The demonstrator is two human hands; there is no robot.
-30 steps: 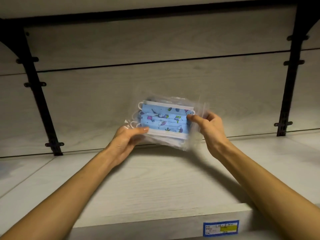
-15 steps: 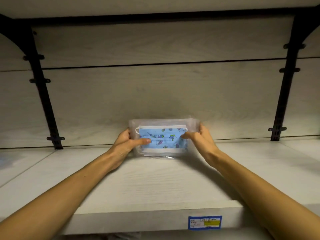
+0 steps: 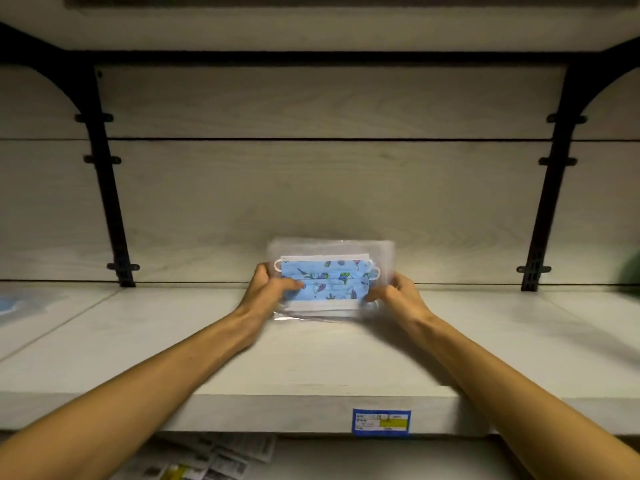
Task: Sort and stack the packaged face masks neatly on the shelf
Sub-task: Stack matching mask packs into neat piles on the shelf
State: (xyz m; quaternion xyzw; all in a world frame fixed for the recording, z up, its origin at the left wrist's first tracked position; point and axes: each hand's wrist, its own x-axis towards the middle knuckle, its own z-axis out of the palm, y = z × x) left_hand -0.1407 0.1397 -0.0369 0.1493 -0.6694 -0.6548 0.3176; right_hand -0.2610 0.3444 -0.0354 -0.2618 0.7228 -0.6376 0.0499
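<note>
A clear plastic pack of blue patterned face masks [image 3: 330, 282] stands tilted at the back of the pale wooden shelf [image 3: 311, 362], close to the back wall. My left hand [image 3: 266, 292] grips its left edge, thumb on the front. My right hand [image 3: 394, 296] pinches its right edge. The pack's lower edge seems to rest on the shelf board.
Black brackets stand at the left [image 3: 114, 216] and right [image 3: 543, 216] of the bay. A blue pack [image 3: 14, 306] lies on the neighbouring shelf at far left. A blue-yellow price label [image 3: 381, 422] is on the shelf's front edge. Printed packets [image 3: 207, 459] lie on the shelf below.
Both hands carried the mask pack down and back, from mid-air to the rear of the shelf. The grip on both edges has stayed the same.
</note>
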